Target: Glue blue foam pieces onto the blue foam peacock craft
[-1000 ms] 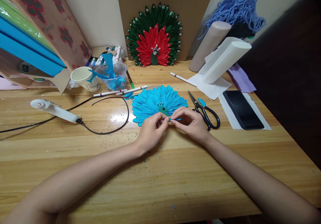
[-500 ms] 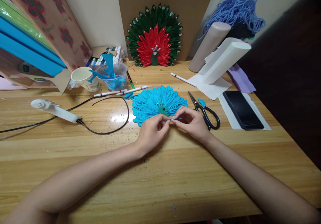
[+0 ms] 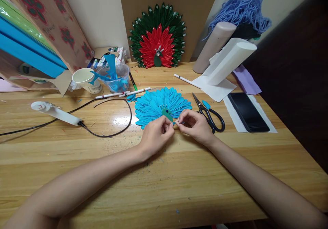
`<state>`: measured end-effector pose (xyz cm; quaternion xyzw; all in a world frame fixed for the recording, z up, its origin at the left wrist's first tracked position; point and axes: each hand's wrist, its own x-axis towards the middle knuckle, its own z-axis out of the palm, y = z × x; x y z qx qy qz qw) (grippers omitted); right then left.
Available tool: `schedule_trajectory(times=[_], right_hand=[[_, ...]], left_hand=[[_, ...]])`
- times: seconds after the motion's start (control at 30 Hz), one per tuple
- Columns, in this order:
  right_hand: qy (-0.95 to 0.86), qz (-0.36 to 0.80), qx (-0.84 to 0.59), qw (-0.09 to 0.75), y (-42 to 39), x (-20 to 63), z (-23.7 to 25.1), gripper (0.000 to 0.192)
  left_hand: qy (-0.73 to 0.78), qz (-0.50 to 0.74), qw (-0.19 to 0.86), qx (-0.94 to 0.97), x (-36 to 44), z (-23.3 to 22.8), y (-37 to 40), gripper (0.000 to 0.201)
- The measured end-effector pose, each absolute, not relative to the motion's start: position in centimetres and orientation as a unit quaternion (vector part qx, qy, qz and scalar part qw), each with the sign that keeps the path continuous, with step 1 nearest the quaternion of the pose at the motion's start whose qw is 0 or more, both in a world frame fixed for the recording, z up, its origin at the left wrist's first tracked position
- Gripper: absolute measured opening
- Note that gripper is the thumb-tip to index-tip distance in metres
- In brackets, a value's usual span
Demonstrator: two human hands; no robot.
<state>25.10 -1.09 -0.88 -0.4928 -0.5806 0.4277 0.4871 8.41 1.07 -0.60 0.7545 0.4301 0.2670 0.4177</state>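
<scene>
My left hand [image 3: 158, 133] and my right hand [image 3: 192, 124] meet with pinched fingertips at the front edge of a blue paper peacock [image 3: 156, 102]. Between the fingertips shows a small blue piece [image 3: 174, 123], perhaps a paper petal; most of it is covered by the fingers. The peacock lies flat on the table, with a green head and body [image 3: 166, 112], a dark blue eye and small pale beads on top. Black-handled scissors [image 3: 208, 114] lie open just right of my right hand, with a loose blue petal [image 3: 206, 104] beside them.
A white glue gun [image 3: 56, 113] with a black cord lies left. Behind stand a paper cup [image 3: 86, 80], a clear tub [image 3: 115, 78] of blue scraps and a red-green peacock [image 3: 157, 39]. Paper rolls [image 3: 228, 65] and a phone [image 3: 248, 112] are at right.
Both hands stay in nearly the same place. The fingertips have shifted slightly, and more of the small blue piece shows between them.
</scene>
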Motion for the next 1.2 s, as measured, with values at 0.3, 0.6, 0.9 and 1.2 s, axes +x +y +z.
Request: schedule_trajectory(times=[0.3,0.6,0.9,1.2], right_hand=[[-0.571,0.438,-0.507,0.474,-1.08,25.11,-0.77,0.026],[-0.545,0.468,-0.499,0.485,-0.93,25.38,-1.25,0.037],[-0.523,0.475,-0.491,0.510,-0.75,25.53,-1.25,0.043],[-0.504,0.472,-0.505,0.518,-0.63,25.66,-1.42,0.044]], left_hand=[[0.411,0.261,0.422,0.765,8.36,-0.59,1.07,0.015],[0.407,0.264,0.419,0.768,8.39,-0.51,1.04,0.015],[0.412,0.273,0.424,0.758,8.42,-0.51,1.03,0.015],[0.417,0.280,0.435,0.747,8.41,-0.54,1.03,0.014]])
